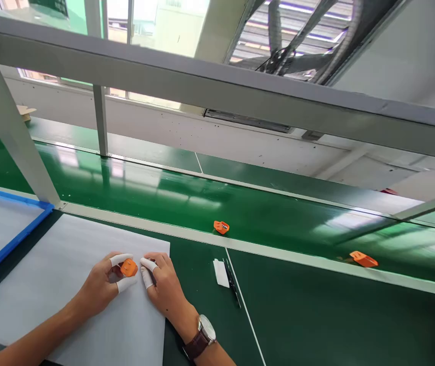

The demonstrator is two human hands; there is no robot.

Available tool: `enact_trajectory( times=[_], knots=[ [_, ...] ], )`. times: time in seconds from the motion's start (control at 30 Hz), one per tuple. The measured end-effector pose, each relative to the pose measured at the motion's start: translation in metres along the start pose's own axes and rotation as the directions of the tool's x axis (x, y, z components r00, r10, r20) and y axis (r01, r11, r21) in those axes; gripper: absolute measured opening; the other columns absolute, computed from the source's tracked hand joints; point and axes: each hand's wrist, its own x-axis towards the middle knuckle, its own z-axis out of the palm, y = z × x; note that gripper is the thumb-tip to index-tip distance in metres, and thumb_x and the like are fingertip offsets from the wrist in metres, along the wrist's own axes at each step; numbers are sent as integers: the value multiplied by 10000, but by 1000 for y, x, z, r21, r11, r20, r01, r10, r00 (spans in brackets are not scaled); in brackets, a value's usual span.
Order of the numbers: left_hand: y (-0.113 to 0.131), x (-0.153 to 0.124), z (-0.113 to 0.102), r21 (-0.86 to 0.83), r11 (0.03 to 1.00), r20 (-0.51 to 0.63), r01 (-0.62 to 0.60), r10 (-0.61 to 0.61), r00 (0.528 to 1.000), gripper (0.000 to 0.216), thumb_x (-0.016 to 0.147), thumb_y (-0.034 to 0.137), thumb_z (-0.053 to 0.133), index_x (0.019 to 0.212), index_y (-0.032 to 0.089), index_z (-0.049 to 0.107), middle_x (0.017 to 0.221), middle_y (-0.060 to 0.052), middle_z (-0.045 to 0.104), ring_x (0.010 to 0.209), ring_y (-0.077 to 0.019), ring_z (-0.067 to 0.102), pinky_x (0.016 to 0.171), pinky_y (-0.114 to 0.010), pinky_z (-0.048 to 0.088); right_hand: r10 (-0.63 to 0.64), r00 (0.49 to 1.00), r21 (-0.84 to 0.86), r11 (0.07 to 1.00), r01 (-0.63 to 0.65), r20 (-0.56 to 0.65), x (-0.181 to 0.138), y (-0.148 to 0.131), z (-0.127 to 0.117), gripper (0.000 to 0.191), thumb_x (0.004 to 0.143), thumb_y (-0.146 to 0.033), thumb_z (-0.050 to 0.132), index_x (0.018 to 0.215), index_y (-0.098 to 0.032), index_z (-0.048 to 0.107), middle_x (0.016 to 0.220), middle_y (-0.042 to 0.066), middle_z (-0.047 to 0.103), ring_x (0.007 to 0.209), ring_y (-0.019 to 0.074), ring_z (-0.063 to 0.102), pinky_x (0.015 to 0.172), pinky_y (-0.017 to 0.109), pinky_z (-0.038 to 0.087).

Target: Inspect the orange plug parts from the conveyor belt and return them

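Observation:
Between the thumb and forefinger of my left hand (pixel 101 284) is a small orange plastic part (pixel 129 267), gripped over the white sheet (pixel 88 325). White finger cots cover those two fingertips. Just right of the part, my right hand (pixel 164 284) rests near the sheet, with cots on its thumb and forefinger. Its fingers are curled close together, and whether anything small sits between them is hidden. A wristwatch (pixel 207 328) is on my right wrist.
Orange parts lie on the green conveyor belt (pixel 179 198), one (pixel 221 227) ahead and another (pixel 364 259) at its right edge. A white slip (pixel 221 273) and a black pen (pixel 232 284) lie on the bench. Left is a blue-edged tray (pixel 15 241). A grey metal frame (pixel 202 81) spans above.

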Motion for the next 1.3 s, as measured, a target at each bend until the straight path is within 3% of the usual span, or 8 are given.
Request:
enact_trajectory(
  times=[0.2,0.37,0.53,0.67,0.8,0.87,1.07,1.3],
  knots=[
    [12,28,0,29,994,85,101,-103,991,396,789,407,742,1125,202,698,1021,-53,725,949,-229,681,845,-310,551,-3,1000,-21,1000,3,-8,2,0,1,342,859,-57,542,1132,-222,665,1123,97,646,1039,261,574,897,456,545],
    [22,117,-13,245,968,-195,54,-5,981,568,695,417,787,1183,149,672,1000,-79,744,913,-248,696,831,-332,530,-27,999,-52,998,25,-24,2,2,4,319,834,-29,546,1066,-209,670,1100,95,648,1004,257,569,880,444,537],
    [26,189,-30,352,930,-343,106,23,939,420,645,303,804,1023,145,714,938,-89,762,921,-266,703,855,-336,506,-27,999,-64,998,24,-46,1,4,7,255,831,-46,586,1017,-198,675,1091,84,651,985,240,568,881,411,522],
    [25,198,-35,450,878,-440,160,62,896,459,644,322,808,1047,132,696,998,-134,740,975,-325,683,873,-396,501,-20,999,-100,995,17,-30,2,5,8,207,854,-95,588,1014,-186,682,1098,80,659,1001,231,563,910,393,501],
    [30,185,-26,557,818,-521,143,210,828,744,710,464,769,1329,120,543,1334,-209,539,1331,-387,438,1085,-488,370,-31,999,-167,985,33,17,4,5,6,174,861,-145,590,1002,-171,689,1123,80,660,1020,235,544,918,369,485],
    [36,179,-14,608,792,-464,50,304,832,743,766,502,715,1386,154,499,1363,-183,484,1316,-356,443,1088,-471,387,-35,998,-209,977,44,44,5,3,4,203,856,-158,588,1033,-170,687,1151,82,652,1034,242,527,920,372,475],
    [51,175,54,612,721,59,-325,369,928,613,767,465,727,1302,195,598,1269,-105,585,1020,-261,631,922,-391,546,-37,986,-315,945,86,160,7,-3,-1,220,737,-125,638,946,-121,709,1190,116,615,1039,273,473,881,378,462],
    [46,214,122,603,697,203,-388,336,920,837,709,303,790,1453,136,444,1438,-176,494,1310,-341,500,1114,-430,412,-56,985,-380,918,114,161,6,-4,0,203,748,-135,618,932,-111,701,1136,125,610,990,273,474,863,380,457]
  ],
)
